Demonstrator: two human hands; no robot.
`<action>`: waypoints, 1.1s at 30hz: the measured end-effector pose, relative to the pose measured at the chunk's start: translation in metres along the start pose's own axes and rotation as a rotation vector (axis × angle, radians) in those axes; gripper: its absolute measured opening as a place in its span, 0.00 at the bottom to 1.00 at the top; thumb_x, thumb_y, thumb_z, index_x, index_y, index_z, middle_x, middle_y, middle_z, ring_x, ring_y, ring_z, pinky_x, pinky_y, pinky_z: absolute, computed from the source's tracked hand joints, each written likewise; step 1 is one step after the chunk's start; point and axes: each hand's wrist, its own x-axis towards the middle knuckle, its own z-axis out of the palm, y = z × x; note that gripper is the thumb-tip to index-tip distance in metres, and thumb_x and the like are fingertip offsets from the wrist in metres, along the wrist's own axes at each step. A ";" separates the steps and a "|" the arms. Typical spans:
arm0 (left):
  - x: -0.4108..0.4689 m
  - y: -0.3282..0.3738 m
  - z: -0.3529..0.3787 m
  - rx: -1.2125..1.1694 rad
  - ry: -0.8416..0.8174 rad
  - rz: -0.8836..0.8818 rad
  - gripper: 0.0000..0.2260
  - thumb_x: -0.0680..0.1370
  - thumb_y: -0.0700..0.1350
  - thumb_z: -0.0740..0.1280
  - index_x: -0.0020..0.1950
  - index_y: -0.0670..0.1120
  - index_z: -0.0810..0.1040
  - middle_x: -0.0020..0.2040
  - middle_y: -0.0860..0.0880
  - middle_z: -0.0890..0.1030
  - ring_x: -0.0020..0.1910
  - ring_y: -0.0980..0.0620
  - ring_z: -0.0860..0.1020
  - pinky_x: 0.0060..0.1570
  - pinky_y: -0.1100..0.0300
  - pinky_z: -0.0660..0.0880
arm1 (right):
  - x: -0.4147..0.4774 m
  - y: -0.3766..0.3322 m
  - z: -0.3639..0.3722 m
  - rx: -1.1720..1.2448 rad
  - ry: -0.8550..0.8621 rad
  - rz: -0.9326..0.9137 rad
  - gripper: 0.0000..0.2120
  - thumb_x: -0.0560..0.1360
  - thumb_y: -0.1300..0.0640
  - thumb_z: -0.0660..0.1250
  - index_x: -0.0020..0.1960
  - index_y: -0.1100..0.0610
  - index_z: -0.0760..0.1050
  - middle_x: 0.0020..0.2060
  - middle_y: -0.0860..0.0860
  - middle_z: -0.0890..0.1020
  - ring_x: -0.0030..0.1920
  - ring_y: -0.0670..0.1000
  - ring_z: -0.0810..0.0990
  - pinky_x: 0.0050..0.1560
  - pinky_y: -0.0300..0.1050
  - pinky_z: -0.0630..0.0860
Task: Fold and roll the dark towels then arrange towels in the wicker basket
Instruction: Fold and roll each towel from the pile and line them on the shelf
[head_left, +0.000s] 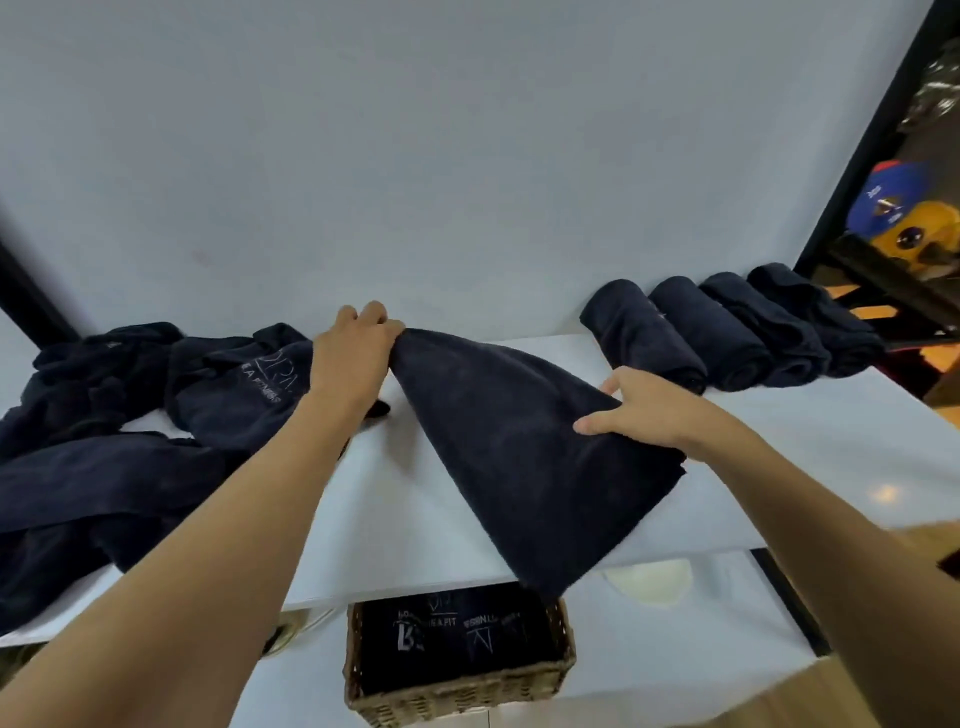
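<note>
Both hands were on one dark towel (524, 467). My left hand (358, 353) pinched its far corner, bunched between curled fingers close to the wall. My right hand (644, 410) gripped the towel's right edge, thumb lying along the top of the cloth. The towel was stretched between them across the white table (779, 447), and its near corner drooped over the front edge.

I counted four rolled towels (727, 332) lying side by side in a row at the table's far right, each touching the next. On the left lay a pile of loose dark towels (104, 415), too tangled for me to number; one showed pale lettering. My left forearm crossed in front of that pile's right side.

Below the table's front edge stood one wicker basket (457, 696) with dark folded towels (457, 634) inside, white logos facing up; their count I could not make out. The hanging towel corner covered part of the basket's far right rim.

Behind the table rose a plain pale wall (415, 156). At the far right, past a dark frame, two caps sat on a shelf, one blue cap (893, 197) and one yellow cap (930, 223).
</note>
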 end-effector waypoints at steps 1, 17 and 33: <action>0.006 0.004 0.005 -0.021 -0.042 -0.071 0.13 0.75 0.33 0.64 0.56 0.45 0.79 0.56 0.44 0.76 0.50 0.41 0.73 0.35 0.52 0.67 | -0.009 0.004 0.009 0.063 0.013 0.022 0.21 0.72 0.49 0.73 0.60 0.60 0.74 0.51 0.52 0.79 0.50 0.52 0.80 0.51 0.47 0.77; -0.212 0.107 -0.023 -0.161 -0.133 0.511 0.36 0.67 0.63 0.74 0.69 0.47 0.72 0.63 0.42 0.76 0.63 0.40 0.74 0.65 0.44 0.72 | -0.078 0.039 0.060 0.680 0.006 0.186 0.09 0.75 0.55 0.71 0.51 0.60 0.77 0.35 0.52 0.79 0.29 0.47 0.73 0.27 0.38 0.67; -0.174 0.097 -0.080 -0.883 -0.239 0.017 0.04 0.77 0.45 0.69 0.49 0.49 0.83 0.42 0.53 0.83 0.41 0.52 0.77 0.45 0.58 0.73 | -0.112 0.050 0.083 -0.341 0.297 -0.535 0.35 0.68 0.32 0.69 0.69 0.46 0.66 0.63 0.43 0.69 0.61 0.47 0.70 0.61 0.49 0.67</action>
